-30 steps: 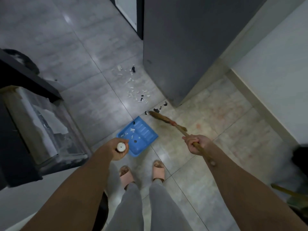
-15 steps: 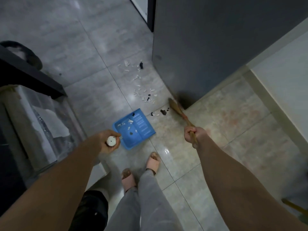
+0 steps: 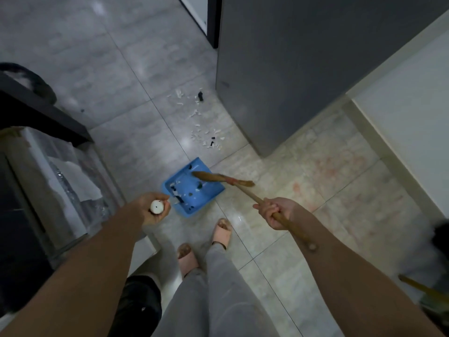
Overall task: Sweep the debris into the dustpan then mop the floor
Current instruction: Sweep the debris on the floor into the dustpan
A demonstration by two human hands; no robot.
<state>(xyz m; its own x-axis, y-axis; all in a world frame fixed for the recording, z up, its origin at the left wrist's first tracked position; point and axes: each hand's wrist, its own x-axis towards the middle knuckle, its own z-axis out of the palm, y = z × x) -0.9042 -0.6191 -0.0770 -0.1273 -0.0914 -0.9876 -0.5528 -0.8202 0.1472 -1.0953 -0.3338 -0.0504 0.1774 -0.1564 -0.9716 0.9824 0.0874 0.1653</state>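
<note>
A blue dustpan (image 3: 206, 199) lies flat on the tiled floor just ahead of my feet, with white and black scraps inside it. My left hand (image 3: 151, 210) is shut on the white end of the dustpan's long handle. My right hand (image 3: 277, 212) grips the wooden stick of a broom (image 3: 218, 178), whose brown bristle head lies across the pan's far right part. More debris (image 3: 206, 138), white bits with a few black ones, is scattered on the floor beyond the pan, reaching up to a black piece (image 3: 200, 96) beside the grey cabinet.
A tall grey cabinet (image 3: 303, 69) stands right of the debris. A white wall with a skirting (image 3: 401, 122) runs along the right. A dark table and a plastic-covered box (image 3: 56, 186) crowd the left. A dark object and a second wooden stick (image 3: 418, 287) lie at the lower right.
The broom head swung left from the foot of the grey cabinet onto the dustpan, carrying the dark scraps that lay near the pan's mouth into it. My left hand kept hold of the handle.
</note>
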